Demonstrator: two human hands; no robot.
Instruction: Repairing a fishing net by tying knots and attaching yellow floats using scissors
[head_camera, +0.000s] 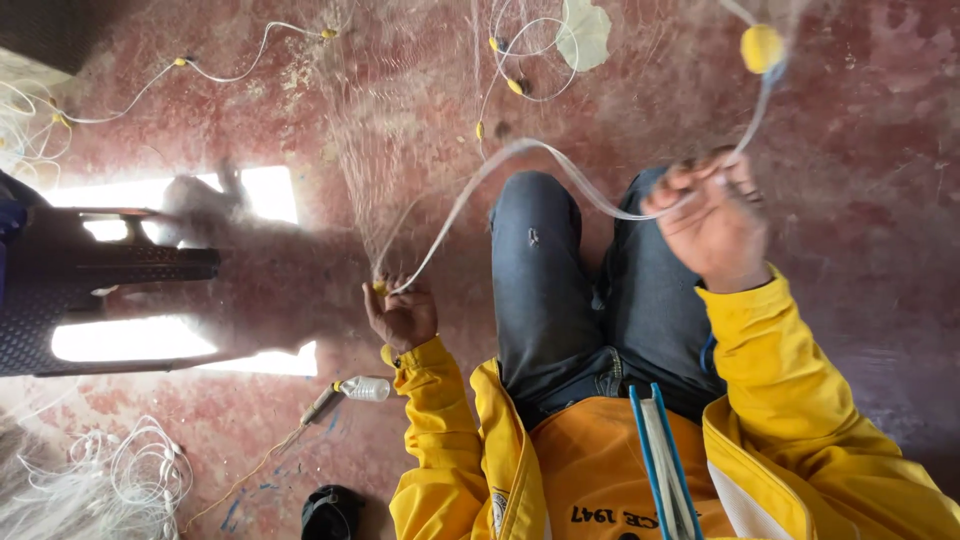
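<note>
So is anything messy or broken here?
A small clear bottle lies tipped on its side on the red floor, and loose white line sits in a tangled heap nearby. The net between the hands shows no tear I can make out.

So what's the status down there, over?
Left hand gripping clear line beside fine net. Right hand raised, same line running through it, yellow float above. Small bottle on floor, clear of both hands.

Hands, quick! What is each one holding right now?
Left hand: closed, pinching the clear cord where the fine net meets it.
Right hand: closed around the same clear cord, below a yellow float.
</note>
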